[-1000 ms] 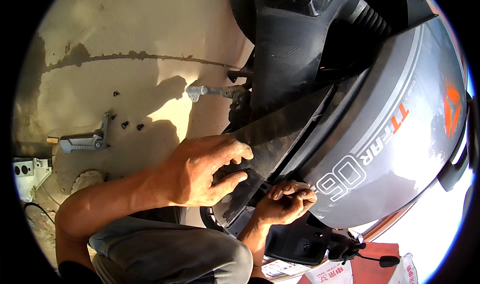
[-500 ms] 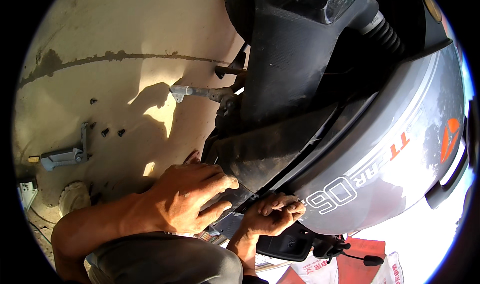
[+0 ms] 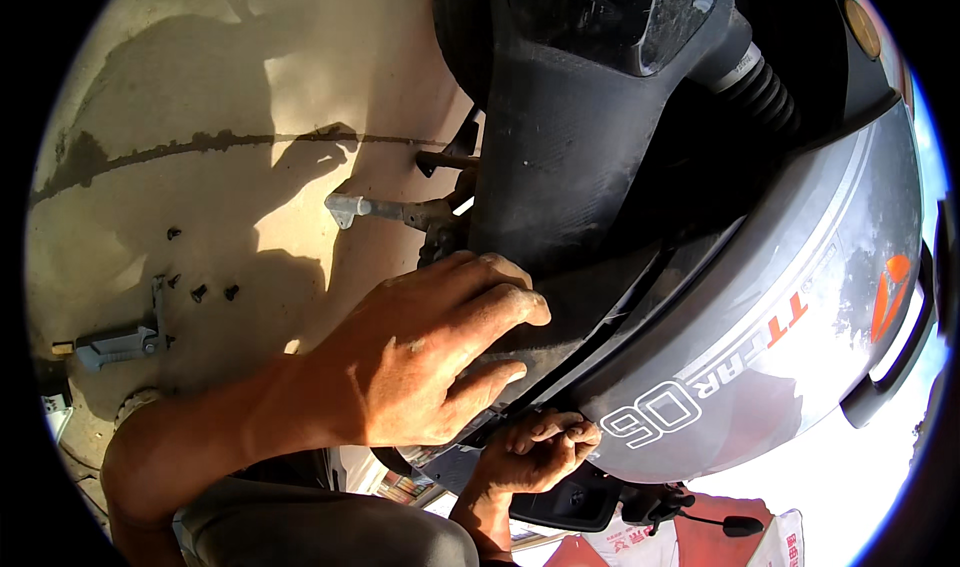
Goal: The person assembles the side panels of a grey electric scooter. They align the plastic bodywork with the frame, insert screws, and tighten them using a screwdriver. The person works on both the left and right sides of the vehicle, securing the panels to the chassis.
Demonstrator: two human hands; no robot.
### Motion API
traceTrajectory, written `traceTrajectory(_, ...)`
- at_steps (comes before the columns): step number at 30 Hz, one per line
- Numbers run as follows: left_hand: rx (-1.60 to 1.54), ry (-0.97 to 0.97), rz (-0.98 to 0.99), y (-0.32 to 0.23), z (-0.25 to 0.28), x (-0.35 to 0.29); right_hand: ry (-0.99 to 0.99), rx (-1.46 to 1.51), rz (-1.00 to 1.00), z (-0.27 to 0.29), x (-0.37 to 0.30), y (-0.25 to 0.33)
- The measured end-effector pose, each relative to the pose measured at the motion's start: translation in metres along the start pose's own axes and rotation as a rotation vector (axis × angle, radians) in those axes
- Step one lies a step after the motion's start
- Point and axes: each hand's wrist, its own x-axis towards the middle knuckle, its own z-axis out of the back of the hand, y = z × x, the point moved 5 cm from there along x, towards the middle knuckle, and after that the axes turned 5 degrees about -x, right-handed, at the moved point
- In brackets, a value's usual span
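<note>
Compared with half a second ago, the left hand (image 3: pixel 425 357) has slid higher and farther right over the black trim panel (image 3: pixel 585 292), while the right hand (image 3: pixel 535 454) keeps about the same place at the seam. Farthest left of the left hand, on the floor, lies a small tan block (image 3: pixel 63 348), with a grey metal bracket (image 3: pixel 115 347) just beside it. Nearer that hand, though well apart from it, four dark screws (image 3: pixel 198 293) are scattered above the bracket. Below the left forearm sits a knee in grey trousers (image 3: pixel 330 527). Above the left wrist, a metal bar (image 3: pixel 385 210) juts out from under the vehicle. The left hand is spread, back upward, with a wide gap between thumb and index finger; its fingertips are over the trim panel, and whether they touch it I cannot tell. Up from them stands a broad black cover (image 3: pixel 565 137). Lower and to the right, the right hand is narrow, fingers curled in against the thumb at the lower left end of the grey side panel (image 3: pixel 760 297); I cannot tell whether anything is pinched there. That panel curves up and away to its right. Below and right of those knuckles is a red-and-white bag (image 3: pixel 715 517).
</note>
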Motion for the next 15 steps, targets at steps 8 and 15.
traceTrajectory(8, -0.163, 0.022, 0.060, 0.007, -0.018, 0.056, 0.024, -0.110, 0.010, -0.005, 0.000, 0.002)
traceTrajectory(15, -0.170, 0.252, 0.104, -0.017, -0.015, 0.123, -0.066, -0.024, 0.030, -0.001, -0.002, 0.001)
